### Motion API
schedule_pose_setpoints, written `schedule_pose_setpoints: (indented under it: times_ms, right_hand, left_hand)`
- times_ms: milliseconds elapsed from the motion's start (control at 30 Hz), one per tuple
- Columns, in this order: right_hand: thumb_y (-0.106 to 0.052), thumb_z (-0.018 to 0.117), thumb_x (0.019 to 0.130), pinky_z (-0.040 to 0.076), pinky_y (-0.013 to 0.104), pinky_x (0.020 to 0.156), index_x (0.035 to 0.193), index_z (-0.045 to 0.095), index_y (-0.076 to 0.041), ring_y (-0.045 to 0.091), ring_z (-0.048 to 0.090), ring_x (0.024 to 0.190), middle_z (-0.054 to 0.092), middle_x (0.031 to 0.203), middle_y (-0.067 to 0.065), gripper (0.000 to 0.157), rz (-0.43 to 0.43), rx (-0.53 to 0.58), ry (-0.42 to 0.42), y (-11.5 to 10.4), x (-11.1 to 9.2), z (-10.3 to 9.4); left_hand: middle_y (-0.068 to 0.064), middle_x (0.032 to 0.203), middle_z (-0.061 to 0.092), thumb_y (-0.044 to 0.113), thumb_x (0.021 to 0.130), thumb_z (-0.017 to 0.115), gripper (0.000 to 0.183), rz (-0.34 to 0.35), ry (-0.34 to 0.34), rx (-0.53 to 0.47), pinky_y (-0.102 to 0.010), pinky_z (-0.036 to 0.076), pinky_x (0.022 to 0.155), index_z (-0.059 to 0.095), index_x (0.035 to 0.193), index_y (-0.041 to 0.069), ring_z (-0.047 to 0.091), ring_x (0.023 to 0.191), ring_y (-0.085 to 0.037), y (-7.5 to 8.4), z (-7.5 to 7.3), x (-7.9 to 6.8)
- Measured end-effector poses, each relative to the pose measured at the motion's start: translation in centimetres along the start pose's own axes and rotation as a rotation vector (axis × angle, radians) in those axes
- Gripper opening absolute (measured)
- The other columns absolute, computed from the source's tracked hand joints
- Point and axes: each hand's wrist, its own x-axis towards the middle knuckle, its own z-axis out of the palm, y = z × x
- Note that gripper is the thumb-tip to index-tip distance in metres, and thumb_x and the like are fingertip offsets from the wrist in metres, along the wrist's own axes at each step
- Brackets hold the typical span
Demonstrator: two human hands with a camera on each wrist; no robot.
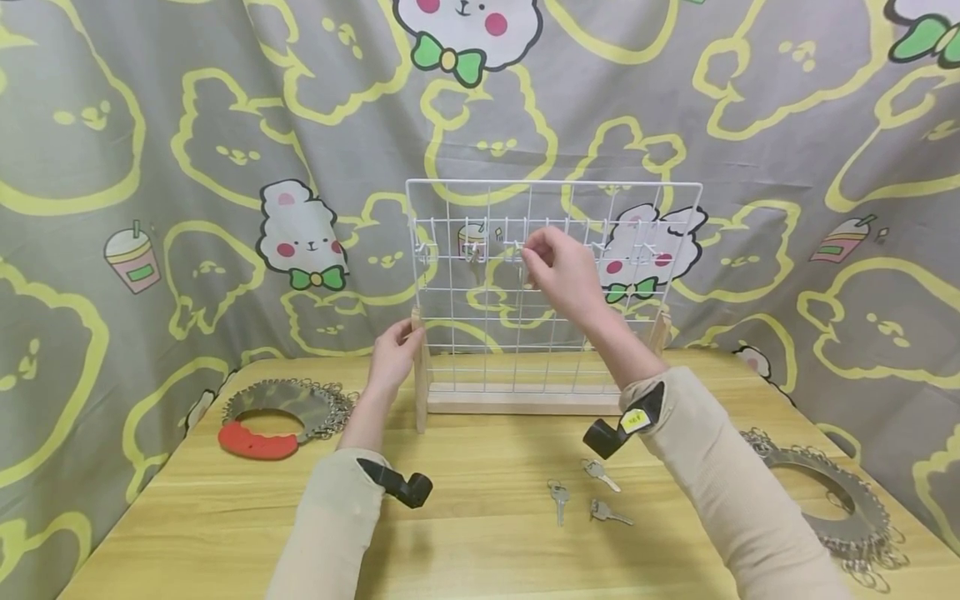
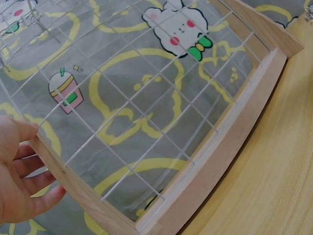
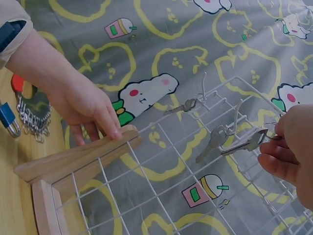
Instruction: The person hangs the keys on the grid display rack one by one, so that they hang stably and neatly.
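A white wire grid rack (image 1: 555,181) with wooden feet and hooks along its upper part stands upright on the table. My left hand (image 1: 395,354) grips the wooden post (image 2: 73,188) at its left side, thumb on one face and fingers on the other. At the middle hooks, my right hand (image 1: 567,271) pinches the small ring of a key (image 3: 247,142). In the right wrist view the key's blade points left, close to a hook. One key (image 3: 212,141) hangs from the neighbouring hook, and another key (image 3: 185,106) hangs from the hook farther left.
Three loose keys, among them one key (image 1: 559,502), lie on the table in front of the rack. A metal key ring plate with a red handle (image 1: 258,442) lies left, another metal plate (image 1: 855,500) right. A blue padlock (image 3: 8,117) shows in the right wrist view. A patterned curtain (image 1: 360,125) hangs behind.
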Motion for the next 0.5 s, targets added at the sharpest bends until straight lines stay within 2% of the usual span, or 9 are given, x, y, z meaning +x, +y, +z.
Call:
schedule_pose_setpoints:
  times_ms: [500]
  right_hand:
    - [-0.007, 0.055, 0.092, 0.053, 0.026, 0.058, 0.096, 0.059, 0.000, 0.018, 0.060, 0.064, 0.063, 0.081, 0.010, 0.009, 0.044, -0.033, 0.048, -0.50, 0.20, 0.22]
  left_hand:
    - [-0.016, 0.137, 0.045, 0.021, 0.096, 0.051, 0.047, -0.001, -0.006, -0.008, -0.042, 0.036, 0.104, 0.041, 0.136, 0.000, 0.043, 0.125, -0.030, 0.03, -0.05, -0.03]
